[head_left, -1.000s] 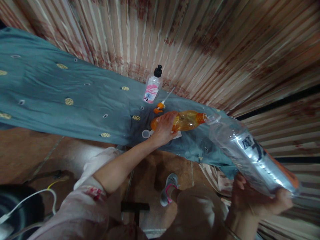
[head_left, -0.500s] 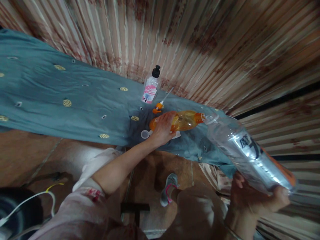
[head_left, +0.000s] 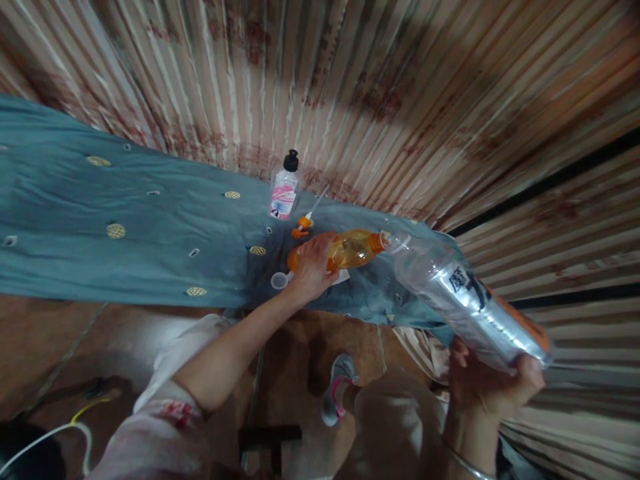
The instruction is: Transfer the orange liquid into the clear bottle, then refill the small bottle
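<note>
My left hand (head_left: 314,268) is closed round an orange see-through bottle (head_left: 356,249), which lies tilted with its neck to the right. In my right hand (head_left: 493,387) is a large clear plastic bottle (head_left: 445,283) with a silver and orange label, gripped near its base and tipped so its neck points left. The two necks meet, mouth to mouth; whether liquid passes between them I cannot tell. An orange pump top (head_left: 302,225) with a thin tube lies on the cloth behind my left hand. Left of that hand sits a small round whitish cap-like piece (head_left: 279,281).
A clear bottle with a pink label and black cap (head_left: 285,190) stands behind the pump top. Teal patterned cloth (head_left: 165,220) covers the narrow surface. A pleated curtain (head_left: 280,87) hangs along its back. A white cable (head_left: 45,440) is at lower left.
The whole scene has shifted left in view as the camera turned. Both bottles remain in my hands, neck to neck, with the clear bottle at nearly the same tilt.
</note>
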Available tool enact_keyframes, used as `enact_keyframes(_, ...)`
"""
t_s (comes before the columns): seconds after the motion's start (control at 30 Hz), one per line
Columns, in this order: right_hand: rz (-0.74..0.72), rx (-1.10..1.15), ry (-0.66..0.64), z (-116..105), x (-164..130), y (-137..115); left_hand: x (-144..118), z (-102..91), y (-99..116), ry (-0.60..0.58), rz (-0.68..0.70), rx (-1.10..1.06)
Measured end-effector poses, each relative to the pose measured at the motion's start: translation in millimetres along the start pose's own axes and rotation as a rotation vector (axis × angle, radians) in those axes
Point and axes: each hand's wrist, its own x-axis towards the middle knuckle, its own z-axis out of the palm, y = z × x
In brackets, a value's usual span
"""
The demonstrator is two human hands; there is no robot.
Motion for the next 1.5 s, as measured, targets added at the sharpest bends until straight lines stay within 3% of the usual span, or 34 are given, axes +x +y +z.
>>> enact_keyframes(0.2, 0.034, 0.026, 0.047, 3, -3, 0, 0, -2.8, 4, -0.039, -0.035, 0.032)
enact_keyframes(0.63, 0.042, 0.053, 0.079, 2, -6, 7, -2, 2.4, 3, 0.013, -0.024, 0.024)
enact_keyframes(0.77, 0.037, 0.042, 0.096, 10, -5, 4, -2, 0.2, 4, 0.008, -0.010, 0.009)
enact_keyframes(0.93, -0.017, 0.127, 0.025, 25, -3, -3, -1, -1.7, 6, 0.005, -0.030, 0.007)
enact_keyframes(1.5, 0.145, 0.241, -0.039, 15, 43, 22, 1, -5.5, 5, -0.021, -0.075, -0.023)
